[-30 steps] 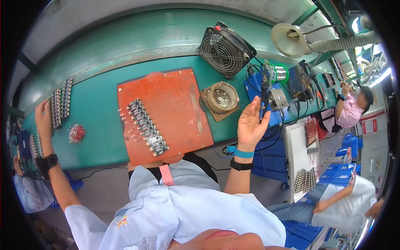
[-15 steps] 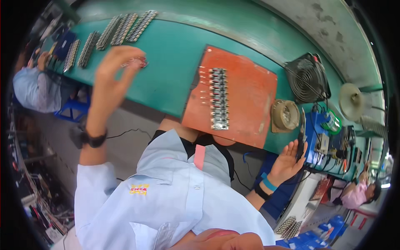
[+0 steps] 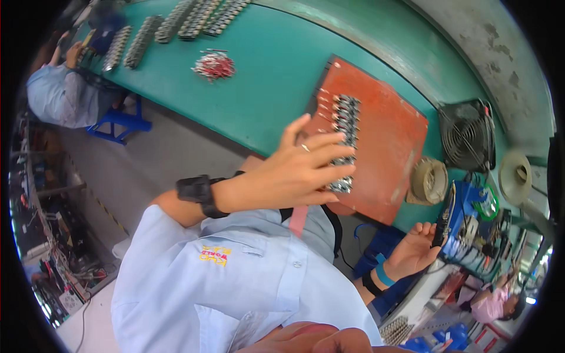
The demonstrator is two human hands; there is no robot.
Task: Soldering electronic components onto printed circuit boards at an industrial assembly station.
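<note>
My left hand is over the orange board, its fingers spread across a strip of dark and silver cylindrical parts. I cannot make out anything between those fingers, and they hide part of the strip's lower half. Small pale pins stick out from the strip's left side. My right hand, palm up beyond the board's right corner, is closed loosely around a slim black-handled tool that points up and away. The tool's exact kind is unclear.
A pile of small red and white pieces lies on the green table. Several part strips stand at the far left. Near my right hand are a round tan holder, a black fan and a blue box. Other people sit at both sides.
My left hand has moved right and nearer, from the red and white pile to the strip on the board. The pile is now uncovered. My right hand still holds the tool.
</note>
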